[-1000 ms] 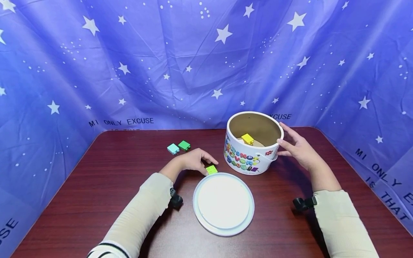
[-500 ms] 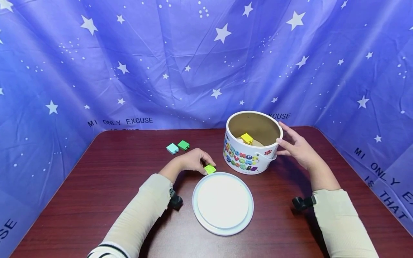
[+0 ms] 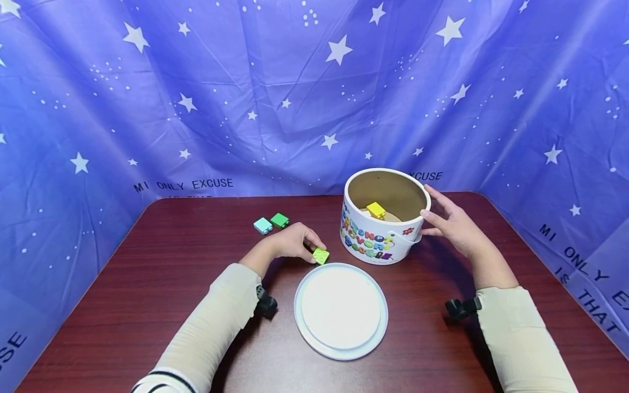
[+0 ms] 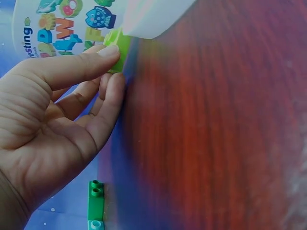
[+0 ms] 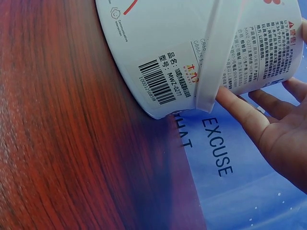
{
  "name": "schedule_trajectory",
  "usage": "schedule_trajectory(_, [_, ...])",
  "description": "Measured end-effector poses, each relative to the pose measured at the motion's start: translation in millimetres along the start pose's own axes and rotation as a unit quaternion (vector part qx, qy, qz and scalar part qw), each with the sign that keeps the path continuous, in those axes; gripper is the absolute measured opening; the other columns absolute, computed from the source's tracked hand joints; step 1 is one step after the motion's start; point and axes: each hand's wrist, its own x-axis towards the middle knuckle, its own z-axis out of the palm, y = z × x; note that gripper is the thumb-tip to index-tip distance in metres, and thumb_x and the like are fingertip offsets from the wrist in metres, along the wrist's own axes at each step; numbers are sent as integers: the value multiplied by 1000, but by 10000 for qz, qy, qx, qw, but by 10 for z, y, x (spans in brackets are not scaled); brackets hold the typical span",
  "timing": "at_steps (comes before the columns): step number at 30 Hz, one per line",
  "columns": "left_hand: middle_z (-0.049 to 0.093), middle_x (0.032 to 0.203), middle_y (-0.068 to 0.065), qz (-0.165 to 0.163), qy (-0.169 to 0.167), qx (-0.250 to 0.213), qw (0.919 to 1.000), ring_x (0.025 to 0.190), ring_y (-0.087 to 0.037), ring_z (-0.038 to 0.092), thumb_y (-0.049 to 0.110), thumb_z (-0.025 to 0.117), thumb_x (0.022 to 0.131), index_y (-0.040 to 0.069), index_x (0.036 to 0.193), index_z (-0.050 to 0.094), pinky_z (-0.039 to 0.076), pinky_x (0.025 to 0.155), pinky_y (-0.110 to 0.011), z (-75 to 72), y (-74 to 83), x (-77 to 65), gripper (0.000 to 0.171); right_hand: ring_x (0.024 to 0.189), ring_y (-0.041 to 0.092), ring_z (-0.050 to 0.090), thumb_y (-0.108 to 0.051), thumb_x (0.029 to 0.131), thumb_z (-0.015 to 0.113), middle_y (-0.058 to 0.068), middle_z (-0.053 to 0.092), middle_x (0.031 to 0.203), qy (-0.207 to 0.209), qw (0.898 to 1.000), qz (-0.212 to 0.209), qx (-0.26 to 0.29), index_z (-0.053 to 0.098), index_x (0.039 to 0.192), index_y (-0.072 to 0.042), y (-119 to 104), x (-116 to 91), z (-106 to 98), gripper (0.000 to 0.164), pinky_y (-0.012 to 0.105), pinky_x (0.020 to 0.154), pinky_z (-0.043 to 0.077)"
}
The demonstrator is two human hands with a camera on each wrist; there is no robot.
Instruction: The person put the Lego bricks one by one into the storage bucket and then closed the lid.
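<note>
Left hand (image 3: 295,241) pinches a lime block (image 3: 321,256) beside the white lid (image 3: 341,310), at its eleven o'clock, tipped slightly more than half a second ago; studs face upward, long axis unclear. Fingers spread, the right hand (image 3: 453,228) still touches the bucket (image 3: 365,241), two o'clock from the block.

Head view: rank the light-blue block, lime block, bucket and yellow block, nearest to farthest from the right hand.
1. Bucket: right hand against its right side.
2. Yellow block: inside the bucket.
3. Lime block: left of the bucket, in the left hand.
4. Light-blue block: farther left, beside the green block.
</note>
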Motion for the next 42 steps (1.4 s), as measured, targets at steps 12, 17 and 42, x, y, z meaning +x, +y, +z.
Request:
schedule_trajectory(12, [69,107,-7,235,300,-370,9986,96,-30,61,-8,79,73,1,107,75,55,73,-27,-149,86,-40,36,102,2,57,-10,102,51,39,23,143,-16,10000,-19,66,11,157,-7,1,4,-2,68,35,76,58])
schedule_trajectory(17, [69,106,-8,319,460,-563,9968,94,-30,61,-11,78,71,-1,106,74,54,75,-27,-245,166,-56,37,103,2,56,-11,102,51,39,21,144,-44,10000,-17,54,11,157,-8,8,6,-2,69,35,76,58])
schedule_trajectory(42, [71,101,-6,718,486,-64,9962,90,-23,61,-8,80,72,0,102,76,55,77,-28,-601,821,42,32,103,1,56,-11,102,51,39,22,144,-23,10000,2,19,11,157,-8,4,2,-2,68,35,76,58])
